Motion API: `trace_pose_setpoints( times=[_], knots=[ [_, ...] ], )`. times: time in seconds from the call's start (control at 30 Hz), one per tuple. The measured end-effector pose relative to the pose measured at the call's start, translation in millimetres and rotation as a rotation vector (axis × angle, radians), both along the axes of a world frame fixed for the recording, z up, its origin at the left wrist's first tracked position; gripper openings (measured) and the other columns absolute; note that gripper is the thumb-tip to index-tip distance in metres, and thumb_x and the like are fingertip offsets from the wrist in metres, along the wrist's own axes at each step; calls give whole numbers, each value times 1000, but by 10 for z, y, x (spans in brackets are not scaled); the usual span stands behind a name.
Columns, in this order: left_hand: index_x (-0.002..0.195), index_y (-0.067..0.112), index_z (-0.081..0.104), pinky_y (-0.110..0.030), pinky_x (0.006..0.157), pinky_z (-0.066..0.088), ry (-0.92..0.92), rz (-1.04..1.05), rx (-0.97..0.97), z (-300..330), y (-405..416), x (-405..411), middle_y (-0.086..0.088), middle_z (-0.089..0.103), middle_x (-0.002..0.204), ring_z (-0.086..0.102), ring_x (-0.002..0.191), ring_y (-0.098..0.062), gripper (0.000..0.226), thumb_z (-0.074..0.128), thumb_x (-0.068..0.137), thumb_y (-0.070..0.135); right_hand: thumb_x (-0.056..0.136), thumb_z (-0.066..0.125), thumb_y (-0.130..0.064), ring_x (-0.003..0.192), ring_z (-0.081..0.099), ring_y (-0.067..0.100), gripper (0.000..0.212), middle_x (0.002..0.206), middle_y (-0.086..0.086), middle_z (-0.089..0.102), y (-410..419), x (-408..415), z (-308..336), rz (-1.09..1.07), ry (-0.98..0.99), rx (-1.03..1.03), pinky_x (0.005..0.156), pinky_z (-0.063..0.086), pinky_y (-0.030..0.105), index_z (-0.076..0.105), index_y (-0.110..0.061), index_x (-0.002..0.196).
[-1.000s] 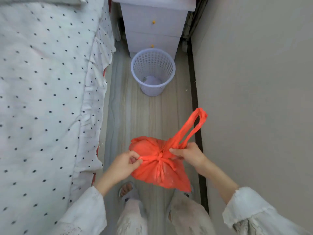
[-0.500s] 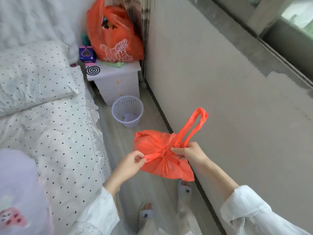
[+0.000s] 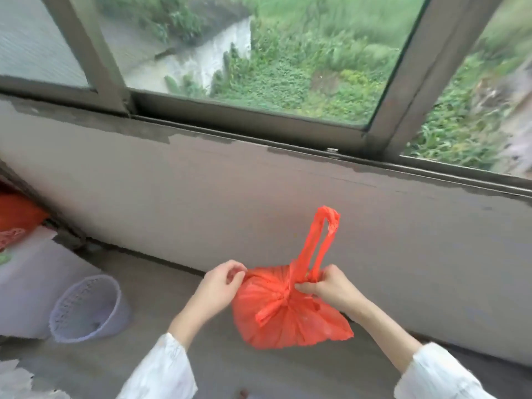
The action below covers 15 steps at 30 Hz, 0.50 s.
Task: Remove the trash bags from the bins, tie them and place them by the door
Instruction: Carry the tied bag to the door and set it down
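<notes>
1. Bag (image 3: 288, 315): one, red plastic, held in the air between both hands in front of the wall (image 3: 201, 203) under the window (image 3: 259, 67). Its neck is gathered and knotted at the top middle; a short loose tail hangs from the knot down its front.
2. Loop (image 3: 324, 240): one long handle of the bag, standing up from the knot, just left of the right hand's fingers.
3. Left hand (image 3: 220, 289): at the bag's upper left edge, thumb and fingers pinching a twisted strip of the plastic there. Narrow grip, knuckles up, wrist coming from the lower left.
4. Right hand (image 3: 331, 286): at the bag's upper right, beside the knot, fingers curled round the base of the loop and the gathered plastic. Closed grip on the bag, wrist coming from the lower right.
5. Sleeves: two, white, one on each forearm, at the lower edge of the view.
6. Bin (image 3: 86, 309): one, pale perforated plastic, on the floor (image 3: 172, 286) at lower left, well apart from the bag, with no liner showing. It stands just beside a white cabinet (image 3: 26, 283).
7. Second red bag (image 3: 17, 211): one, on the cabinet at the left edge, only partly in view.
</notes>
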<state>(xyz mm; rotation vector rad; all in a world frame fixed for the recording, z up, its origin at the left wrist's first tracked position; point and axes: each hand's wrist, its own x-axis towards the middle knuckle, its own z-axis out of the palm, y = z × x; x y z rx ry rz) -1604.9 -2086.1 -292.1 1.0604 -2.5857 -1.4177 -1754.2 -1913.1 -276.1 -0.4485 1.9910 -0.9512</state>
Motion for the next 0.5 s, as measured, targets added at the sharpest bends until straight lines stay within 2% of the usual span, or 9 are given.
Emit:
trace_pose_setpoints(
  times=[0.07,0.2,0.3,0.37,0.5],
  knots=[
    [86,28,57,-24,84,46,-7,-132,13,57,367,-395,7,64,82,59,77,-10,13,52,89,16,74,72,-15,63,63,9,11,66,-2,69,546,-171,81,-102,18,-7,73,52,31,70,-16,63],
    [91,27,60,-21,77,42,28,-412,-18,178,1336,-1144,13,62,80,58,76,-5,13,49,90,20,75,72,-19,50,52,6,21,48,-11,59,1764,-497,246,-338,84,-14,58,42,24,65,-17,55],
    [94,25,63,-16,74,41,40,-572,-4,321,2246,-1618,12,63,83,59,83,-7,16,47,91,22,77,71,-19,43,48,2,23,41,-12,54,2725,-661,425,-504,106,-52,51,38,19,64,-17,55],
    [84,36,59,-11,72,43,56,-686,27,392,2889,-1919,14,64,81,61,80,-3,19,47,91,22,78,70,-19,47,51,4,20,47,-11,58,3374,-738,528,-611,122,-85,53,40,20,67,-16,58],
    [76,41,54,-25,76,48,67,-916,33,485,4161,-2507,11,63,73,59,66,-4,27,48,91,19,78,70,-19,66,53,18,12,69,8,60,4626,-869,597,-847,180,-132,64,39,30,70,-10,70]
  ],
)
